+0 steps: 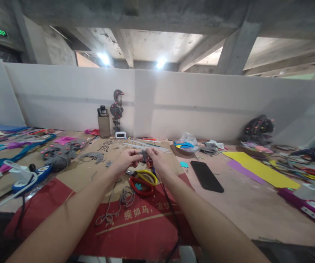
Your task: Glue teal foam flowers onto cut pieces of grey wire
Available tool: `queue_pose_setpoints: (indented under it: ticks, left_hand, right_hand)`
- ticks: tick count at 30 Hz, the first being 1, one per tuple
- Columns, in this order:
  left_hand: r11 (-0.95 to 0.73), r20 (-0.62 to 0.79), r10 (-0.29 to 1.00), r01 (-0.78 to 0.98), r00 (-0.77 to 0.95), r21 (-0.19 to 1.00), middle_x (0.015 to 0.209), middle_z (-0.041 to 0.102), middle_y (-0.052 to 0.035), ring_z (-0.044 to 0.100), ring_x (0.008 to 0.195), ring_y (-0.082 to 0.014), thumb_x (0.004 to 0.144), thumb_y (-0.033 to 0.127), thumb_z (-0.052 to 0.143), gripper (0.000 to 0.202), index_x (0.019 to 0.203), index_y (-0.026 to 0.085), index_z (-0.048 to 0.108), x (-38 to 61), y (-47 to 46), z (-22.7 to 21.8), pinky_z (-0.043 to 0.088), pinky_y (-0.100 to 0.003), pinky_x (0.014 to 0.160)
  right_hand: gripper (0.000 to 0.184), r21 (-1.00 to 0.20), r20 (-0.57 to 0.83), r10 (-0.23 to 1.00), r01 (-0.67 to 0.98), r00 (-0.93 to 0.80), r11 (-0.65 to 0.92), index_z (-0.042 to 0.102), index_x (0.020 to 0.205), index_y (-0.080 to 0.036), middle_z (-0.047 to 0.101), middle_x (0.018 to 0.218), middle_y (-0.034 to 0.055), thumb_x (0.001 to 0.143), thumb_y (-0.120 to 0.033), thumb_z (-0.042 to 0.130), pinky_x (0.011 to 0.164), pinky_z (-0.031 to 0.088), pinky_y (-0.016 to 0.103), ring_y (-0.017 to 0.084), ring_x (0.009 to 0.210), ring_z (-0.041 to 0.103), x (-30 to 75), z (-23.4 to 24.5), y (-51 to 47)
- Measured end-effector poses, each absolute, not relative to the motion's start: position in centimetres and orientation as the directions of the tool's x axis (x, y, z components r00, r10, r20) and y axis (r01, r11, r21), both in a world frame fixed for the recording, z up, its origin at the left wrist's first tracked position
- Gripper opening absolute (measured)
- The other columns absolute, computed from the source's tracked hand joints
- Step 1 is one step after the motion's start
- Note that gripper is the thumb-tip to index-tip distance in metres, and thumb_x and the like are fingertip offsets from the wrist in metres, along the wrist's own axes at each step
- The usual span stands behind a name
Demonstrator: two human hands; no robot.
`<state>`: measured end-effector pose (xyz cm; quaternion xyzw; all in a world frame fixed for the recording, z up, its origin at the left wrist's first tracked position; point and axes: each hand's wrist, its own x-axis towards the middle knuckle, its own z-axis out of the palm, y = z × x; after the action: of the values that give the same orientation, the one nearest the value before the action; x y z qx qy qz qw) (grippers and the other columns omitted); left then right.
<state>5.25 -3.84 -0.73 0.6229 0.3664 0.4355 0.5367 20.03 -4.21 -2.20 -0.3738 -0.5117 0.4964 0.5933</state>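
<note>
Above the middle of the cardboard, my left hand (pixel 127 160) and my right hand (pixel 159 162) meet, fingertips pinched together. A small dark grey piece (pixel 144 156) sits between them, partly covered by the fingers, its exact kind too small to make out. Just below the hands lie scissors with red and yellow handles (pixel 142 188), and a small turquoise cut-out (pixel 138 186) shows inside the red loop. Loose grey yarn (pixel 126 197) curls on the red print to the left of the scissors. A dark cord (pixel 171 208) runs down from beneath my right hand.
A black phone (pixel 207 176) lies to the right, near yellow sheets (pixel 258 170). Behind stand a bottle (pixel 103 122), a white digital clock (pixel 120 135) and a bowl (pixel 186 146). Power strips (pixel 34 179) sit at left and right. A grey yarn ball (pixel 61 161) is at left.
</note>
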Motion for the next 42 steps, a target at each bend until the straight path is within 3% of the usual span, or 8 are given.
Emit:
queue_pose_setpoints:
  ticks: [4, 9, 15, 18, 21, 26, 36, 42]
  left_hand:
    - [-0.128, 0.135, 0.936, -0.041, 0.325, 0.991, 0.059, 0.051, 0.0030, 0.044, 0.048, -0.0069, 0.063, 0.035, 0.072, 0.027, 0.070, 0.015, 0.056, 5.1, -3.6, -0.9, 0.033, -0.022, 0.050]
    - [-0.124, 0.139, 0.921, -0.066, 0.363, 0.990, 0.060, 0.051, 0.0029, 0.043, 0.048, -0.0059, 0.063, 0.035, 0.073, 0.027, 0.069, 0.014, 0.057, 5.1, -3.7, -0.8, 0.032, -0.022, 0.049]
    - [-0.128, 0.145, 0.910, -0.069, 0.389, 0.989, 0.063, 0.057, 0.0000, 0.046, 0.049, -0.0069, 0.068, 0.042, 0.069, 0.030, 0.069, 0.014, 0.058, 5.3, -4.0, -0.6, 0.033, -0.021, 0.049]
    - [-0.134, 0.149, 0.919, -0.067, 0.365, 0.989, 0.061, 0.057, 0.0007, 0.046, 0.049, -0.0068, 0.068, 0.041, 0.069, 0.029, 0.069, 0.014, 0.058, 5.4, -4.0, -0.7, 0.033, -0.021, 0.048]
    - [-0.144, 0.151, 0.936, -0.044, 0.318, 0.989, 0.062, 0.058, 0.0004, 0.046, 0.048, -0.0067, 0.068, 0.039, 0.069, 0.028, 0.070, 0.014, 0.057, 5.3, -3.9, -0.8, 0.033, -0.021, 0.048]
    - [-0.195, 0.185, 0.943, 0.009, 0.275, 0.981, 0.062, 0.057, 0.0012, 0.042, 0.045, -0.0053, 0.070, 0.040, 0.066, 0.028, 0.070, 0.014, 0.055, 5.2, -3.9, -0.7, 0.029, -0.021, 0.045]
    - [-0.218, 0.197, 0.935, 0.039, 0.295, 0.975, 0.062, 0.053, 0.0032, 0.041, 0.046, -0.0052, 0.070, 0.038, 0.066, 0.027, 0.072, 0.014, 0.055, 5.3, -3.7, -1.0, 0.029, -0.021, 0.046]
    - [-0.226, 0.207, 0.930, 0.029, 0.304, 0.974, 0.064, 0.054, 0.0029, 0.041, 0.046, -0.0049, 0.072, 0.037, 0.065, 0.025, 0.076, 0.014, 0.055, 5.3, -3.8, -1.0, 0.029, -0.021, 0.046]
  right_hand:
    - [0.042, -0.953, 0.205, 0.978, -0.234, -0.032, 0.192, 0.053, 0.082, -0.020, 0.050, 0.059, -0.0036, 0.074, -0.061, 0.049, 0.045, 0.035, 0.023, 0.010, 0.047, 0.044, 20.0, -2.3, -4.0]
    - [0.025, -0.956, 0.268, 0.963, -0.128, -0.008, 0.265, 0.050, 0.072, -0.022, 0.046, 0.055, -0.0057, 0.072, -0.047, 0.057, 0.047, 0.035, 0.023, 0.009, 0.047, 0.041, 20.0, -1.8, -4.9]
    - [0.024, -0.955, 0.276, 0.961, -0.120, -0.017, 0.272, 0.049, 0.068, -0.022, 0.046, 0.051, -0.0053, 0.076, -0.044, 0.053, 0.047, 0.034, 0.025, 0.010, 0.045, 0.040, 19.9, -1.8, -5.2]
    - [0.021, -0.957, 0.237, 0.971, -0.165, 0.025, 0.238, 0.052, 0.075, -0.022, 0.049, 0.059, -0.0037, 0.078, -0.042, 0.047, 0.046, 0.035, 0.024, 0.011, 0.048, 0.043, 19.9, -2.1, -4.8]
    - [0.014, -0.945, 0.238, 0.963, -0.200, 0.122, 0.259, 0.052, 0.083, -0.022, 0.053, 0.071, -0.0032, 0.072, -0.030, 0.047, 0.046, 0.037, 0.022, 0.010, 0.054, 0.048, 20.3, -2.0, -4.5]
    - [0.016, -0.933, 0.277, 0.953, -0.202, 0.123, 0.298, 0.052, 0.084, -0.021, 0.052, 0.070, -0.0043, 0.071, -0.027, 0.046, 0.048, 0.038, 0.021, 0.008, 0.053, 0.047, 20.7, -1.7, -4.6]
    - [0.018, -0.933, 0.358, 0.932, 0.042, 0.061, 0.356, 0.057, 0.082, -0.019, 0.054, 0.070, -0.0029, 0.072, -0.034, 0.056, 0.051, 0.041, 0.022, 0.011, 0.059, 0.049, 20.4, -1.6, -4.9]
    - [0.013, -0.780, 0.571, 0.817, 0.366, 0.084, 0.508, 0.058, 0.083, -0.019, 0.061, 0.080, 0.0022, 0.078, -0.031, 0.053, 0.068, 0.044, 0.028, 0.015, 0.073, 0.055, 20.9, -1.8, -5.0]
